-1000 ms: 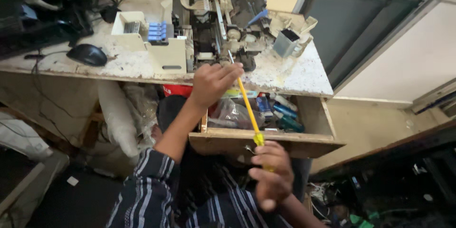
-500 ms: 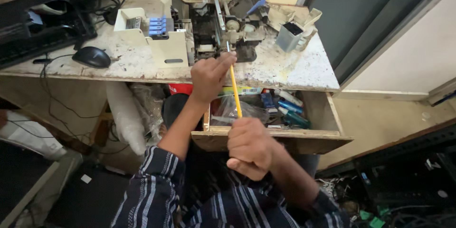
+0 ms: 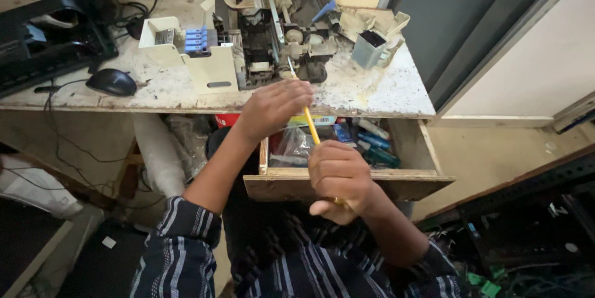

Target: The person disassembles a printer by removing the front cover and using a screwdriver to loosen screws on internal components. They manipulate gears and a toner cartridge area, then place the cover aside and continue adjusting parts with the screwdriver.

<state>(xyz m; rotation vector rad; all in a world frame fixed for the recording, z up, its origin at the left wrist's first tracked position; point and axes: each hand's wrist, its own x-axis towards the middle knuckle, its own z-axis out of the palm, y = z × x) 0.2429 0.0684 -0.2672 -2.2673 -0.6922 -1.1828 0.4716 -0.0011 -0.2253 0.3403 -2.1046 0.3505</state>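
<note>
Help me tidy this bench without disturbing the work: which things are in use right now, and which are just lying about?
In use:
- left hand, steadying the shaft
- right hand, gripping the handle
- yellow screwdriver
- opened machine on the worktop

Lying about:
- black mouse
- black keyboard
- grey box part
- bottles and bags in the open drawer

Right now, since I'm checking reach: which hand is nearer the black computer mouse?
Left. The left hand hovers at the table edge, right of the mouse; the right hand is lower, over the open drawer.
</note>
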